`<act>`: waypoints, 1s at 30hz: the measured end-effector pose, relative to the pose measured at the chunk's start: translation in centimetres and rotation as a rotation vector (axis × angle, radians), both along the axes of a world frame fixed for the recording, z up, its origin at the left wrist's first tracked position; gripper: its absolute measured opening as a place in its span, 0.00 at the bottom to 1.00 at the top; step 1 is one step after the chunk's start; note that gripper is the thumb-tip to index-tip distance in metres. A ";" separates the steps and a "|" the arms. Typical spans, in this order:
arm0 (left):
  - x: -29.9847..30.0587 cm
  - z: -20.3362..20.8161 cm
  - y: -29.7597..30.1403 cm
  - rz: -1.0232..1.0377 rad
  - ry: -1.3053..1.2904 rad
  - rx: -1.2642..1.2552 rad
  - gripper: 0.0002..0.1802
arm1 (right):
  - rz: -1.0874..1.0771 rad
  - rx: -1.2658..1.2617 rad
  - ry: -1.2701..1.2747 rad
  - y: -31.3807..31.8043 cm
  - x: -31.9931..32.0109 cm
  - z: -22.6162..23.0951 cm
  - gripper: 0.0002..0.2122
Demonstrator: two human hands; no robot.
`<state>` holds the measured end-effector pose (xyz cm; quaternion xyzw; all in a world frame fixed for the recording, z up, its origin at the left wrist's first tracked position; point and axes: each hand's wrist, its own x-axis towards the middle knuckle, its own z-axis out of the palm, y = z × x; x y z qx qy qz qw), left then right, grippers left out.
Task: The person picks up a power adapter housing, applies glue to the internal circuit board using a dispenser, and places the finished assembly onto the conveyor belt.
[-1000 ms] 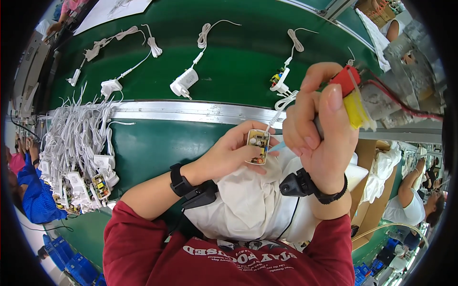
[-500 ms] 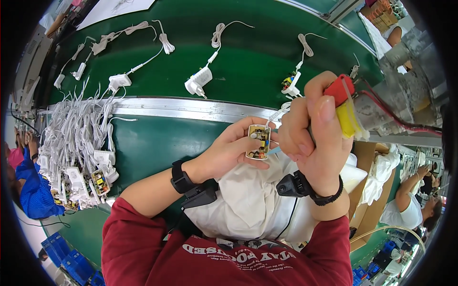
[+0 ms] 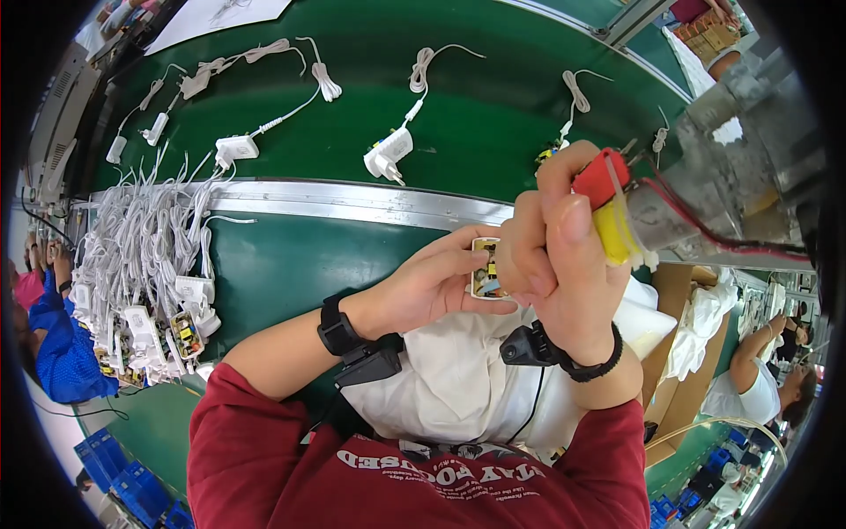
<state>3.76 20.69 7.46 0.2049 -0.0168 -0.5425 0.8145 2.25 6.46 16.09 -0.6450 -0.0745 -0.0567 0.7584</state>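
My left hand (image 3: pixel 430 279) is closed around an opened white charger case (image 3: pixel 484 294), its thumb pressing near the circuit board inside. Over its right side reaches my right hand (image 3: pixel 564 251), wrapped around a corded tool (image 3: pixel 608 207) with a grey barrel, a red block, a yellow band and red and black wires. A pale blue tip (image 3: pixel 491 286) shows below the right fingers at the board. The right fingers hide part of the case. White cloth (image 3: pixel 458 370) lies below my hands.
A heap of white corded chargers (image 3: pixel 150 273) lies left. Beyond the metal rail (image 3: pixel 352 204), several chargers, including one plug (image 3: pixel 389 156), are spread on the green belt (image 3: pixel 308 167). An open cardboard box (image 3: pixel 674 339) stands right. People work at both sides.
The chargers on the belt have shifted right. My right hand and the tool have moved left, over the case. The charger case has moved slightly right, and the blue tip now overlaps its board.
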 end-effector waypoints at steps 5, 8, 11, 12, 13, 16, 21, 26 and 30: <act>-0.1 -0.1 0.4 -0.009 0.001 -0.013 0.22 | 0.005 0.065 0.046 0.4 0.0 0.6 0.16; -0.1 0.1 0.7 -0.008 0.000 -0.014 0.22 | -0.005 0.067 0.050 0.9 0.1 1.0 0.16; 0.2 0.4 1.0 -0.011 -0.011 -0.012 0.22 | -0.016 0.019 0.010 1.1 0.4 1.4 0.16; 0.3 0.4 1.0 -0.020 -0.013 0.014 0.21 | -0.036 0.058 0.047 1.0 0.4 1.5 0.13; 0.3 0.4 1.1 -0.031 -0.015 0.041 0.21 | -0.056 0.098 0.082 0.9 0.4 1.7 0.10; 0.5 1.2 1.0 -0.051 -0.093 0.146 0.21 | -0.064 0.134 0.092 0.7 0.7 1.8 0.10; 3.2 4.1 2.5 -0.046 -0.402 0.391 0.21 | -0.009 0.188 0.151 1.5 0.8 4.2 0.13; 8.3 10.5 1.5 -0.099 -0.562 0.521 0.18 | 0.022 0.197 0.167 1.3 0.5 3.7 0.10; 11.7 14.2 -5.1 0.076 -0.956 0.189 0.20 | 0.135 0.177 0.148 1.2 0.5 4.4 0.09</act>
